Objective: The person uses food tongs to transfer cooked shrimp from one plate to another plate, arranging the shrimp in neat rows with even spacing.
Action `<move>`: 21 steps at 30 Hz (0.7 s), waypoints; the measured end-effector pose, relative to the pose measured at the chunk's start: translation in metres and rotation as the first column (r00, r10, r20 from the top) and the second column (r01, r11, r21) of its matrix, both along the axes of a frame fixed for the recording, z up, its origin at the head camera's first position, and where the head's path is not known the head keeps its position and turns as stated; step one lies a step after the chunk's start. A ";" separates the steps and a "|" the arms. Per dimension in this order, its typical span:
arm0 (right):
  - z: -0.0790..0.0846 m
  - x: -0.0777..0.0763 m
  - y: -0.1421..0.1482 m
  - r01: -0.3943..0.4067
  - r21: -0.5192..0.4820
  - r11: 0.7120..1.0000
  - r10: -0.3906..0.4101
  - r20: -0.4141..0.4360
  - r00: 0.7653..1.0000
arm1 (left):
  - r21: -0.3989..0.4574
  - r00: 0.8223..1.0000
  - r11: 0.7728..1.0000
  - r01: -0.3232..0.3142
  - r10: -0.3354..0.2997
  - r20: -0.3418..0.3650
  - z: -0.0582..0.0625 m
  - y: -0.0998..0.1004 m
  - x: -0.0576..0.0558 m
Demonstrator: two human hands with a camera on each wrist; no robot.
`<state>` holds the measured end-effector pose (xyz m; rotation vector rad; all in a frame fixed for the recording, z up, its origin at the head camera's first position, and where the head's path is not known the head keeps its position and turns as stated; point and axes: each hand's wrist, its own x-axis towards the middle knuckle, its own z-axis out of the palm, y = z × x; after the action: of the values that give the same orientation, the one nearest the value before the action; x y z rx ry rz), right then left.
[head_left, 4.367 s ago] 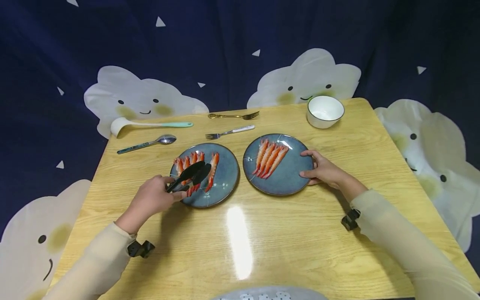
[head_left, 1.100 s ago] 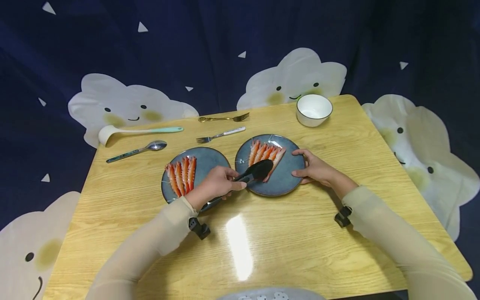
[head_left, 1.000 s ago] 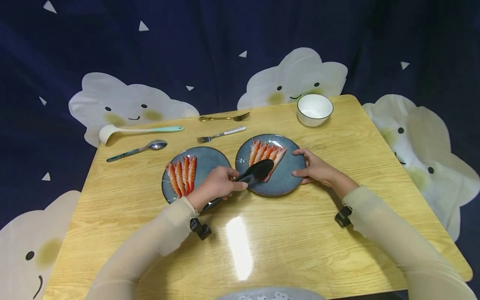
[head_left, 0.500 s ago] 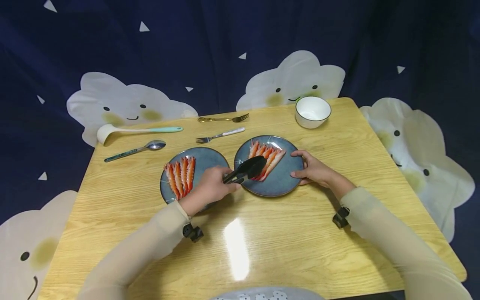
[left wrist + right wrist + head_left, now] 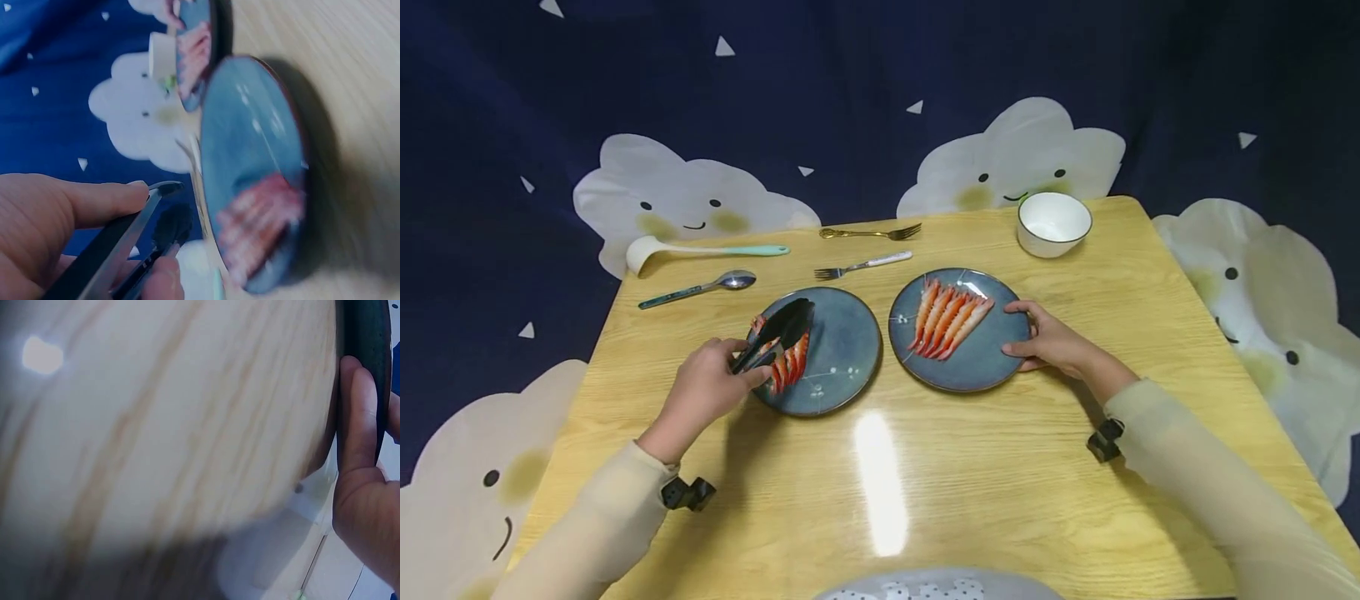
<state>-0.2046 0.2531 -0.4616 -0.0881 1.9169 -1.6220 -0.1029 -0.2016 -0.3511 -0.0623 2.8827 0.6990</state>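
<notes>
My left hand holds a pair of black tongs above the left blue plate. The tongs' two arms stand apart in the left wrist view, with nothing seen between the tips. Beneath them several red-and-white shrimp lie side by side on that plate, partly covered by the tongs. My right hand grips the right edge of a second blue plate, thumb over the rim and fingers by its side. On this plate several more shrimp lie in a fanned row.
Behind the plates lie a white-handled fork, a gold fork, a spoon and a white ladle with a green handle end. A white bowl stands at the back right of the wooden table.
My left hand and the tongs have moved left from the right plate to the left one. Compared with the earliest frame, the right plate bears one more shrimp. The right hand keeps its grip.
</notes>
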 end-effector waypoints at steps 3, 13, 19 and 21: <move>0.002 0.001 0.002 -0.002 0.002 1.000 0.002 0.004 1.000 | -0.022 1.000 1.000 -0.019 0.019 0.017 0.000 -0.012 0.009; 0.006 0.002 -0.003 0.001 0.003 1.000 -0.001 0.019 1.000 | -0.060 0.998 0.998 -0.013 0.017 0.057 -0.006 -0.019 0.018; 0.006 0.003 -0.003 0.001 0.007 1.000 -0.001 0.012 1.000 | -0.101 0.998 0.995 0.007 -0.001 0.058 -0.008 -0.020 0.017; 0.006 0.003 -0.003 0.002 0.005 1.000 -0.002 0.011 1.000 | -0.110 0.998 0.994 0.018 -0.012 0.055 -0.008 -0.021 0.017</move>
<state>-0.2017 0.2502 -0.4554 -0.0750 1.9132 -1.6154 -0.0860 -0.2221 -0.3590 -0.0724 2.8648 0.5259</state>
